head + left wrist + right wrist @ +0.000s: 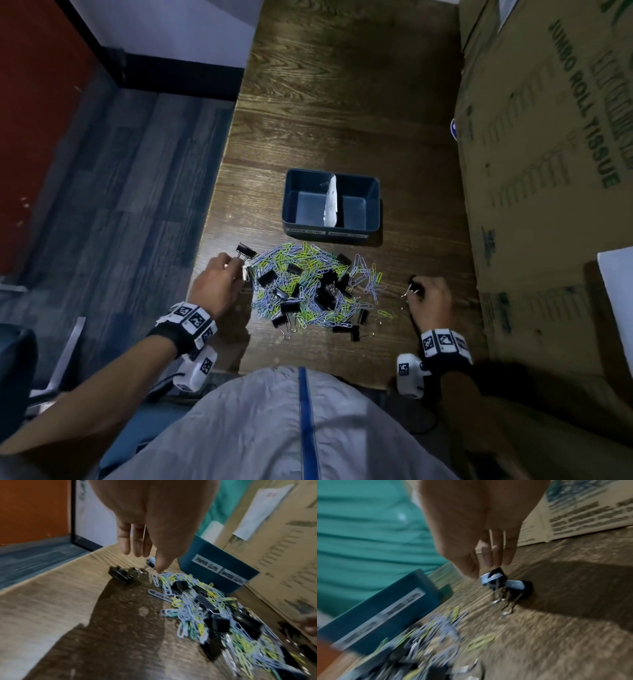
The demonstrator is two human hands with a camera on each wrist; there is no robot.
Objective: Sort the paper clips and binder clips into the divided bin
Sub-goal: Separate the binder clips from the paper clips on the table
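Pinching binder clip (494,580) by its black body, right hand (430,298) fingers curled round it: judged light, stiff, loops snag-prone; left hand (215,279) fingers' hold cannot be told.

Blue bin (289,192), black binder clips (266,277), brown table (342,102).

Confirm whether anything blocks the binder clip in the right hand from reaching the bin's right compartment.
Nothing visible does. The right hand holds a black metal binder clip; only bare wooden table lies between it and the open, empty right compartment of the dark blue plastic bin.
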